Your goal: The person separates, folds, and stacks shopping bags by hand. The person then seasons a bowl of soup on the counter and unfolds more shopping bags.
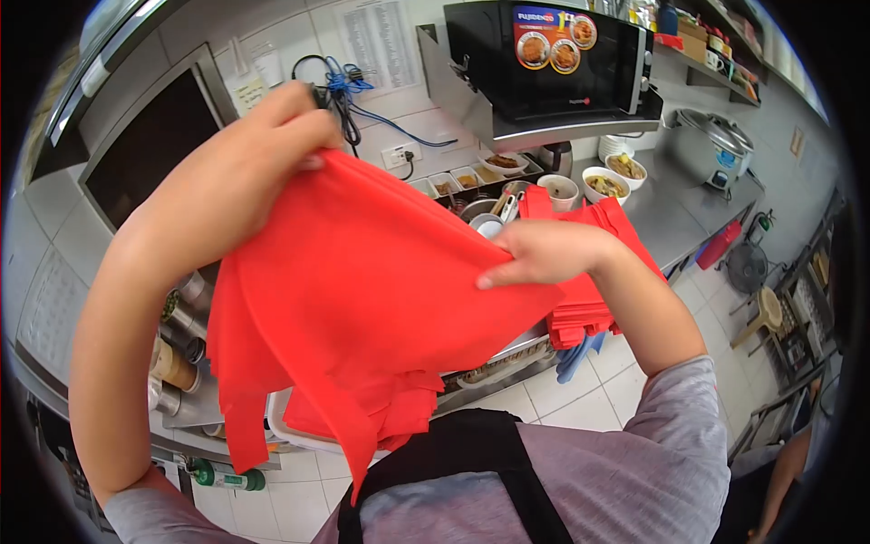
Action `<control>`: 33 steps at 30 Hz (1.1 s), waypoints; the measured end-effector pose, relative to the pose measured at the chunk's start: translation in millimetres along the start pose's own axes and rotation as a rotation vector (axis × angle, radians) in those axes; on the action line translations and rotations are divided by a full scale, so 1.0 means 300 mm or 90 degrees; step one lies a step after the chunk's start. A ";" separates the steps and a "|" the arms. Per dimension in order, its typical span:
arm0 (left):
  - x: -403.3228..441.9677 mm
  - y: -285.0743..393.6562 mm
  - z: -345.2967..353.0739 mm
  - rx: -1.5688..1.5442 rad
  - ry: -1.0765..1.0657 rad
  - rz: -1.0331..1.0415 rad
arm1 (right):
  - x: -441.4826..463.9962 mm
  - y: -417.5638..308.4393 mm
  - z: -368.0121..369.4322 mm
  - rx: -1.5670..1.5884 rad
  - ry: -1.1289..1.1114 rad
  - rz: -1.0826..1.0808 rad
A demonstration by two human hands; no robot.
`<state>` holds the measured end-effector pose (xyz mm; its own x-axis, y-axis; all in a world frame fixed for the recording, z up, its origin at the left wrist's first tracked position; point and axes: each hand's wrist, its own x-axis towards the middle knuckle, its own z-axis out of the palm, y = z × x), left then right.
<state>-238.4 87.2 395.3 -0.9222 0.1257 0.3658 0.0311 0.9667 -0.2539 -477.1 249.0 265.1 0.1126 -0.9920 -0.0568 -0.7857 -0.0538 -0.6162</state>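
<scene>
A red cloth-like bag (362, 263) hangs spread between my two hands over the counter. My left hand (285, 136), raised at the upper left, is closed on its top corner. At the right edge of the bag, my right hand (535, 254) pinches it between thumb and fingers. Below it, more red bags (399, 408) lie in a pale container, partly hidden by the held one. A folded stack of red bags (584, 313) rests on the counter just beyond and below my right hand.
A black microwave (553, 63) sits on a metal shelf above small food trays (467, 179). Bowls of food (605, 184) and a rice cooker (707, 150) stand on the steel counter (666, 195). Jars (172, 363) line the left. Another person's arm (781, 485) shows at lower right.
</scene>
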 end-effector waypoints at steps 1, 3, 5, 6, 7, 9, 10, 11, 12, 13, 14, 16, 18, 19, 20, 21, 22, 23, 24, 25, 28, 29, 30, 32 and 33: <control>-0.010 -0.013 0.006 -0.007 -0.004 0.007 | -0.040 0.055 0.023 0.050 0.003 0.014; -0.022 -0.034 0.029 -0.065 0.027 -0.011 | -0.085 0.098 0.053 0.111 0.007 0.039; -0.004 -0.046 0.043 -0.062 0.040 0.027 | -0.136 0.086 0.060 0.133 0.049 -0.008; 0.009 -0.051 0.046 -0.049 0.059 0.058 | -0.152 0.075 0.048 0.081 0.058 0.002; 0.032 -0.063 0.043 -0.040 0.089 0.078 | -0.174 0.071 0.028 0.027 0.091 0.004; 0.085 -0.094 0.003 0.019 0.133 0.092 | -0.232 0.033 -0.062 -0.097 0.163 0.055; 0.117 -0.120 -0.008 0.049 0.179 0.113 | -0.268 -0.007 -0.129 -0.168 0.201 0.104; 0.156 -0.144 -0.015 0.058 0.238 0.147 | -0.307 -0.050 -0.188 -0.141 0.247 0.170; 0.191 -0.178 -0.020 0.065 0.300 0.178 | -0.348 -0.086 -0.236 -0.116 0.293 0.236; 0.200 -0.287 -0.039 -0.002 0.251 0.078 | -0.396 -0.096 -0.268 -0.137 0.374 0.247; 0.228 -0.363 -0.047 0.123 0.301 0.147 | -0.443 -0.116 -0.295 -0.162 0.449 0.256; 0.322 -0.361 0.017 0.083 0.289 0.175 | -0.483 -0.243 -0.371 -0.307 0.426 0.430; 0.409 -0.320 0.074 0.039 0.258 0.212 | -0.516 -0.254 -0.381 -0.462 0.458 0.559; 0.449 -0.277 0.095 0.022 0.243 0.227 | -0.527 -0.244 -0.390 -0.524 0.470 0.608; 0.485 -0.226 0.114 0.007 0.227 0.241 | -0.544 -0.210 -0.440 -0.482 0.465 0.697; 0.526 -0.159 0.138 0.000 0.211 0.228 | -0.563 -0.171 -0.454 -0.482 0.454 0.676; 0.565 -0.070 0.183 0.001 0.189 0.193 | -0.579 -0.124 -0.468 -0.482 0.444 0.655; 0.604 0.038 0.238 0.007 0.167 0.146 | -0.584 -0.061 -0.502 -0.438 0.411 0.677; 0.651 0.101 0.288 0.011 0.142 0.112 | -0.607 0.050 -0.523 -0.448 0.400 0.622; 0.703 0.137 0.344 0.014 0.116 0.079 | -0.631 0.161 -0.544 -0.458 0.387 0.568; 0.849 0.128 0.491 0.018 0.035 0.024 | -0.681 0.517 -0.633 -0.536 0.397 0.551; 0.873 0.123 0.534 0.020 0.032 0.019 | -0.708 0.616 -0.633 -0.455 0.454 0.380; 0.890 0.120 0.570 0.006 0.098 0.032 | -0.710 0.653 -0.631 -0.452 0.451 0.376; 0.915 0.129 0.650 -0.009 0.157 0.045 | -0.735 0.707 -0.600 -0.662 0.583 0.219; 0.883 0.173 0.679 -0.047 0.224 0.075 | -0.752 0.728 -0.576 -0.677 0.614 0.200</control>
<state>-559.6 125.4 296.8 -0.7223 0.2939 0.6261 0.1693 0.9528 -0.2519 -779.3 441.5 279.0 -0.2494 -0.6457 0.7217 -0.8167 0.5407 0.2015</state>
